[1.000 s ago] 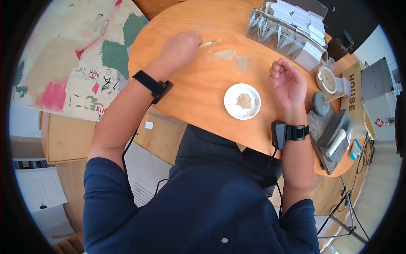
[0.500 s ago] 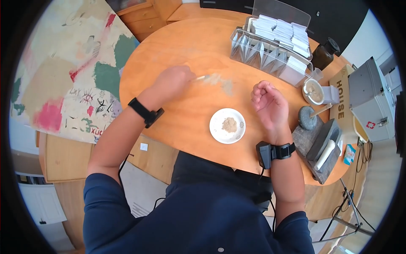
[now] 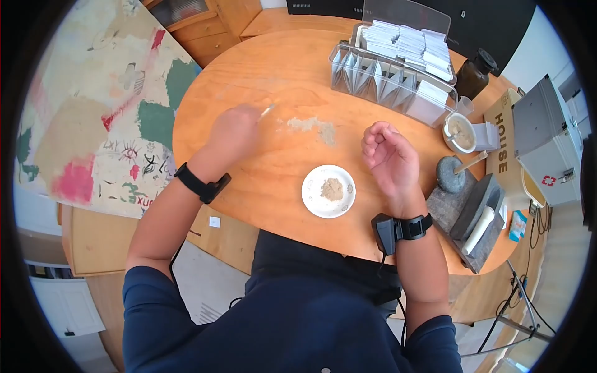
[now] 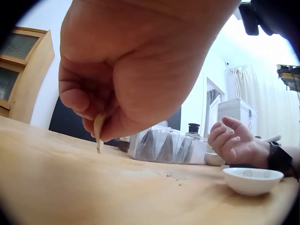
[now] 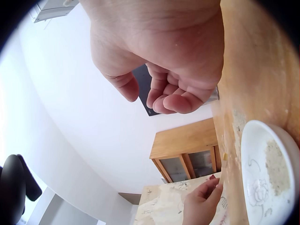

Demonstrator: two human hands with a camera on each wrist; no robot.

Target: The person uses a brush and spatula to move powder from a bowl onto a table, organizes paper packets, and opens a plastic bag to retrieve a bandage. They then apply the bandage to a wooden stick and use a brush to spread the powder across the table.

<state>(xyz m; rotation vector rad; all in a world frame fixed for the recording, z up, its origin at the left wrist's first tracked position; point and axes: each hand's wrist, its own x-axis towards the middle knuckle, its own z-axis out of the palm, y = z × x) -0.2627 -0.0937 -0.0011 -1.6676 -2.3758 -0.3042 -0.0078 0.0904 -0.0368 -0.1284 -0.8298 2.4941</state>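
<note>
In the head view my left hand pinches a small brush over the wooden table; the left wrist view shows its handle between thumb and fingers, the tip pointing down. Pale powder is scattered on the wood to the right of the brush. A white dish with a heap of beige powder stands nearer my body. My right hand rests palm up to the right of the dish, fingers loosely curled around nothing.
Clear boxes of white packets stand at the back, near a dark bottle. On the right are a bowl of powder, a round stone with a stick, a stone slab and a silver case.
The left hand with the brush has drawn left and away from the scattered powder. The head view has shifted. My right hand keeps its loosely curled pose beside the dish.
</note>
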